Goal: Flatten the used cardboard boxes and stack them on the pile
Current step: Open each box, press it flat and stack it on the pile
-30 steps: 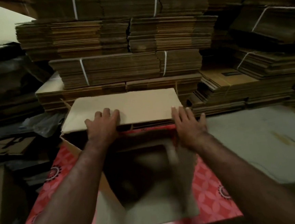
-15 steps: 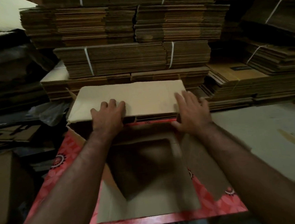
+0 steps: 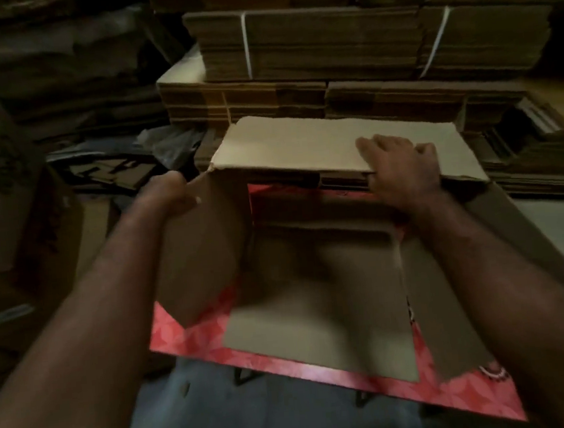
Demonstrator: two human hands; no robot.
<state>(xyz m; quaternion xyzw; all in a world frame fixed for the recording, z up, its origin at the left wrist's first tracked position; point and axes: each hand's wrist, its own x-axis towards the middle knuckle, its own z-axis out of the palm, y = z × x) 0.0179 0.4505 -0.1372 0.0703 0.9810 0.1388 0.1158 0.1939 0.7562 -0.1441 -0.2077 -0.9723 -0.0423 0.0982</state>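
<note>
One open box [image 3: 313, 279] lay on one red counter [image 3: 195, 334], its flaps spread: four showed, one far [image 3: 302, 147], one left [image 3: 205, 248], one near [image 3: 319, 340], one right [image 3: 483, 264]. Two hands were on it, a left [image 3: 170, 196] and a right [image 3: 403, 172]. Behind stood many bundles of flat board [image 3: 327, 42], too many and too blurred to count; two white straps [image 3: 245, 46] showed on them. One more box [image 3: 2, 190] stood at the left.
</note>
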